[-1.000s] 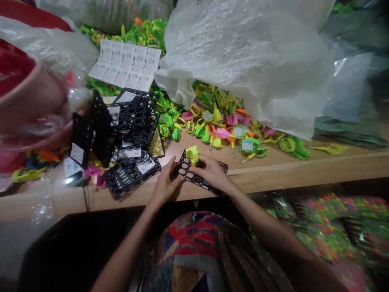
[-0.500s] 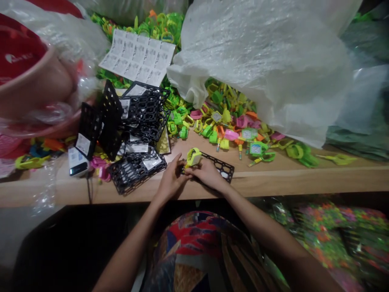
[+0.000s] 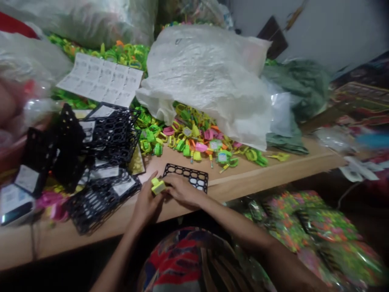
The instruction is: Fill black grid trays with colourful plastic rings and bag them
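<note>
My left hand (image 3: 147, 204) and my right hand (image 3: 181, 190) meet at the front edge of the wooden table (image 3: 273, 168). Both pinch a small yellow plastic piece (image 3: 158, 185) between their fingertips. Under my right hand lies a flat black plastic grid (image 3: 188, 176) with hexagonal holes, partly covered by the fingers. Just beyond it spreads a heap of small green, yellow, pink and orange plastic pieces (image 3: 194, 142).
A stack of black grids with white labels (image 3: 100, 162) sits to the left. A sheet of printed labels (image 3: 100, 81) lies behind it. A large white plastic bag (image 3: 206, 81) covers the back middle; a green bag (image 3: 298, 89) lies right. Bagged colourful goods (image 3: 304, 231) sit below the table.
The camera swung right and pulled back. The yellow piece came down and left off the grid, and now sits low between both hands at the grid's left end.
</note>
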`<action>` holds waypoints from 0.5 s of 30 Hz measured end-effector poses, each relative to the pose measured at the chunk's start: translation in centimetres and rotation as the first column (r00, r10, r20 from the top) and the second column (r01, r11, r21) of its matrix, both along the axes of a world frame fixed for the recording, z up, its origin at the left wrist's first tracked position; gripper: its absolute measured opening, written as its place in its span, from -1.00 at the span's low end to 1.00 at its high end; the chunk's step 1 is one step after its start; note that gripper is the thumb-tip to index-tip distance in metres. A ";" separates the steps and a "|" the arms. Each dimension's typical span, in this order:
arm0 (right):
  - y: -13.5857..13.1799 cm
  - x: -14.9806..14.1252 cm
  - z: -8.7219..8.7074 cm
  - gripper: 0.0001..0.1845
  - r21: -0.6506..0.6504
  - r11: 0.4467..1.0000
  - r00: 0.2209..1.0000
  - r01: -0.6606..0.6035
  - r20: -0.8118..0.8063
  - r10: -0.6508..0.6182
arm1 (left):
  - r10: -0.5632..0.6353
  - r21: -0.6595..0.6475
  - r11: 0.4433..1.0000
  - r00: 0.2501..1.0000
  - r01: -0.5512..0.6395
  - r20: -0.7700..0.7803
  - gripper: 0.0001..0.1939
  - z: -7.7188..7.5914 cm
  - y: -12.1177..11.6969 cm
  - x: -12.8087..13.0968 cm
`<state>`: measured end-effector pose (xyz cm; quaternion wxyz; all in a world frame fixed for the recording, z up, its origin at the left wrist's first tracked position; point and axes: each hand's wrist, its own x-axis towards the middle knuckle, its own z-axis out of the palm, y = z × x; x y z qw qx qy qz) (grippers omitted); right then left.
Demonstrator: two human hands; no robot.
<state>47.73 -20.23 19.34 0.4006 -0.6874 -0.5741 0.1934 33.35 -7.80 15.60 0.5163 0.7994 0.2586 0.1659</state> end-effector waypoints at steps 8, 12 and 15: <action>-7.0 12.7 2.4 -0.74 -0.067 0.725 0.634 0.685 0.546 -0.548 | -0.047 -0.155 0.987 0.999 0.048 0.008 -0.29 0.9 0.0 0.4; -7.9 14.0 1.7 -0.77 -0.149 0.667 0.603 0.730 0.600 -0.525 | -0.053 -0.211 0.976 0.998 0.057 0.025 -0.16 1.8 -0.2 0.0; -7.1 12.2 1.8 -0.79 -0.068 0.766 0.697 0.640 0.472 -0.540 | 0.018 -0.281 0.960 0.995 0.012 0.102 -0.06 3.2 -0.7 -0.5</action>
